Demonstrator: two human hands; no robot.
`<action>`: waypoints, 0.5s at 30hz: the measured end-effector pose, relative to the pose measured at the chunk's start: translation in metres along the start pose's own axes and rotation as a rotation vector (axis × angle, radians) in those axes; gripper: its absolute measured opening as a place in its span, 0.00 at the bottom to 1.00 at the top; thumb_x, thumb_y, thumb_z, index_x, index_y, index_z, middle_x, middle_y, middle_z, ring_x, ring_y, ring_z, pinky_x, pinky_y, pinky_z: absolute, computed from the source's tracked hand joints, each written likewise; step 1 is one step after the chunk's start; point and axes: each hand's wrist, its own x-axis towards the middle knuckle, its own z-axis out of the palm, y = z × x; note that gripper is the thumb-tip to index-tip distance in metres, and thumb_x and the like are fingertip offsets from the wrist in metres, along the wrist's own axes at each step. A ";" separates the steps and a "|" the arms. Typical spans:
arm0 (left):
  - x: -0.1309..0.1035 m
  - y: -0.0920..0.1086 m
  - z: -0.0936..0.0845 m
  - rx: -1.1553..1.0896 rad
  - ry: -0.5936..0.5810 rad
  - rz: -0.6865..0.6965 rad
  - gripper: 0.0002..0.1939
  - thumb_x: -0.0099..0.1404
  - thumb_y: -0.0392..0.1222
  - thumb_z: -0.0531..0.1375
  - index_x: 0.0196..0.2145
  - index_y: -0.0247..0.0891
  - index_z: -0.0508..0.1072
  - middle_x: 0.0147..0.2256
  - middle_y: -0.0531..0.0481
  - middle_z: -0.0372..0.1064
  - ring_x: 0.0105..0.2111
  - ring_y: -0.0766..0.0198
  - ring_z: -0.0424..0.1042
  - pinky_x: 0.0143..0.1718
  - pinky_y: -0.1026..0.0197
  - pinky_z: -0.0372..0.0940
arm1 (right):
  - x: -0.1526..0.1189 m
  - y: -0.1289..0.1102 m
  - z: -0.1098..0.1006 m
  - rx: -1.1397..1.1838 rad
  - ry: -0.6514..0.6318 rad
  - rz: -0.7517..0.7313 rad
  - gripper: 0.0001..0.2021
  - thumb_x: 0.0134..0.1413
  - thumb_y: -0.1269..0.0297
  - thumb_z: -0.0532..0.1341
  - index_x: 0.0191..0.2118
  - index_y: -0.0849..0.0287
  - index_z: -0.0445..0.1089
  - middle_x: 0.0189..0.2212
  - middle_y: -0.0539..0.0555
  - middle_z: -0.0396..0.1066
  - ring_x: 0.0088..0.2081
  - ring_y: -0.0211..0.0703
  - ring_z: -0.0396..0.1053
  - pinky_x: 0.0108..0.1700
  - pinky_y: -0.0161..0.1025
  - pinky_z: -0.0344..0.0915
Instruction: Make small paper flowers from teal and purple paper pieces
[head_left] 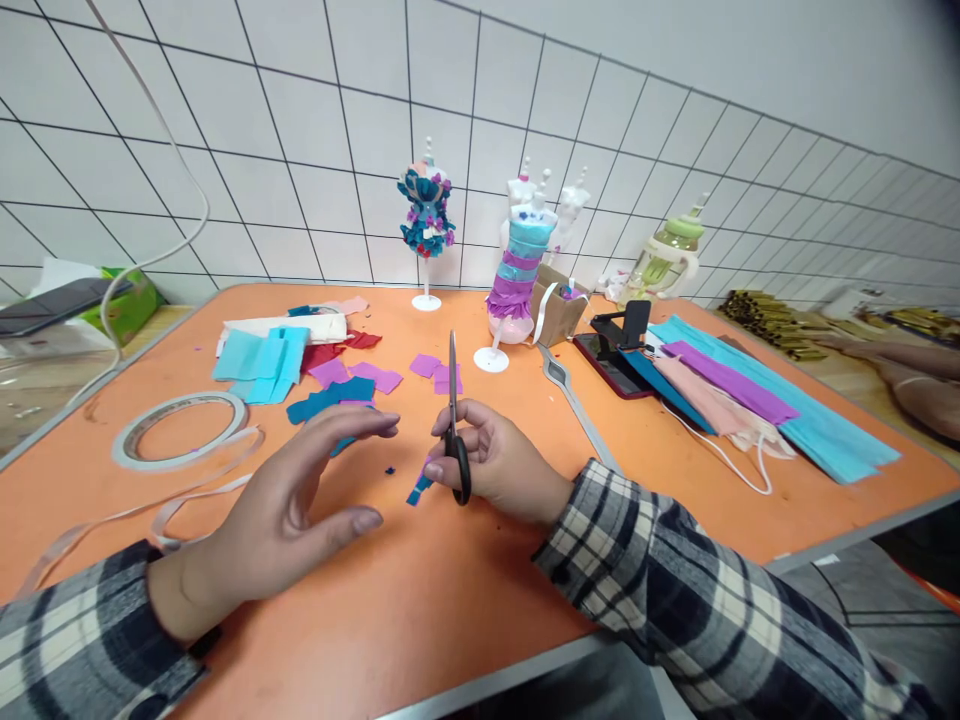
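My right hand (499, 465) grips black-handled scissors (453, 400), blades pointing up and away. A small strip of blue and purple paper (420, 484) shows beside its fingertips; whether they touch it I cannot tell. My left hand (300, 500) is held over the orange table (360, 630) with fingers and thumb apart and nothing between them. A tiny dark blue scrap (390, 470) lies between the hands. Dark blue pieces (330, 398) and purple squares (375, 378) are just beyond my left hand. A small dress form wrapped in blue and purple (521, 265) stands behind the scissors.
A tape roll (127, 440) and light blue sheets (266, 365) lie left. Another decorated form (426, 220) stands near the tiled wall. Right are a brown box (555, 310), a watch (556, 372), a phone (611, 366), coloured strips (825, 430) and a bottle (667, 255). Someone's arm (922, 385) shows far right.
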 end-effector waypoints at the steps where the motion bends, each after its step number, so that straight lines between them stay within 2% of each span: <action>1: 0.002 0.001 0.002 -0.024 0.003 -0.056 0.24 0.64 0.48 0.67 0.58 0.57 0.74 0.51 0.49 0.76 0.53 0.51 0.75 0.55 0.54 0.70 | 0.000 0.001 0.002 -0.036 0.043 -0.036 0.31 0.31 0.61 0.81 0.40 0.54 0.64 0.29 0.44 0.72 0.29 0.35 0.71 0.31 0.31 0.66; 3: 0.005 0.004 0.006 -0.011 -0.027 -0.157 0.14 0.63 0.51 0.67 0.47 0.51 0.79 0.45 0.49 0.80 0.48 0.52 0.78 0.50 0.57 0.72 | 0.001 0.004 0.007 -0.096 0.108 -0.095 0.30 0.32 0.61 0.80 0.39 0.54 0.63 0.29 0.45 0.72 0.31 0.38 0.74 0.34 0.34 0.69; 5: 0.008 0.010 0.011 0.048 -0.063 -0.238 0.12 0.62 0.53 0.67 0.41 0.48 0.81 0.42 0.49 0.81 0.45 0.51 0.79 0.48 0.56 0.73 | 0.000 0.007 0.012 -0.134 0.141 -0.132 0.28 0.34 0.61 0.79 0.39 0.54 0.63 0.29 0.45 0.72 0.29 0.37 0.73 0.35 0.35 0.71; 10: 0.011 0.020 0.016 0.122 -0.010 -0.382 0.14 0.59 0.58 0.66 0.36 0.47 0.83 0.37 0.50 0.84 0.41 0.50 0.81 0.46 0.53 0.73 | -0.003 0.011 0.019 -0.115 0.196 -0.149 0.26 0.36 0.60 0.78 0.38 0.53 0.62 0.29 0.44 0.71 0.27 0.36 0.72 0.30 0.33 0.69; 15: 0.011 0.019 0.017 0.065 -0.023 -0.442 0.11 0.58 0.55 0.66 0.31 0.47 0.83 0.34 0.50 0.84 0.38 0.52 0.81 0.44 0.55 0.72 | -0.002 0.015 0.013 -0.191 0.178 -0.169 0.25 0.39 0.57 0.77 0.40 0.53 0.63 0.30 0.45 0.71 0.26 0.35 0.69 0.28 0.32 0.65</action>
